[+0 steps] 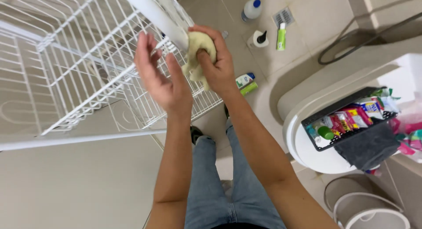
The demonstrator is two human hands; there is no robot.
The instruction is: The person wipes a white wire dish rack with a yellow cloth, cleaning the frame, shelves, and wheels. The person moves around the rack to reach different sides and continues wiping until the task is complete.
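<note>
Here the right hand [216,66] is closed around a pale yellow cloth [196,57], fingers clamped on the wad and pressing it against the thick white post [154,15] of a white wire rack [66,66], at the rack's near right corner. The left hand [160,77] is held flat and open just beside the cloth, fingers spread apart, gripping nothing, its palm turned toward the rack's wire edge. Below the arms are blue jeans [220,185]. On the tiled floor [316,13] beyond the rack stand a white bottle with a blue cap [252,9] and a green tube [281,36]. To the right, a black basket [351,123] of colourful packets sits on a white toilet lid [316,156]
</note>
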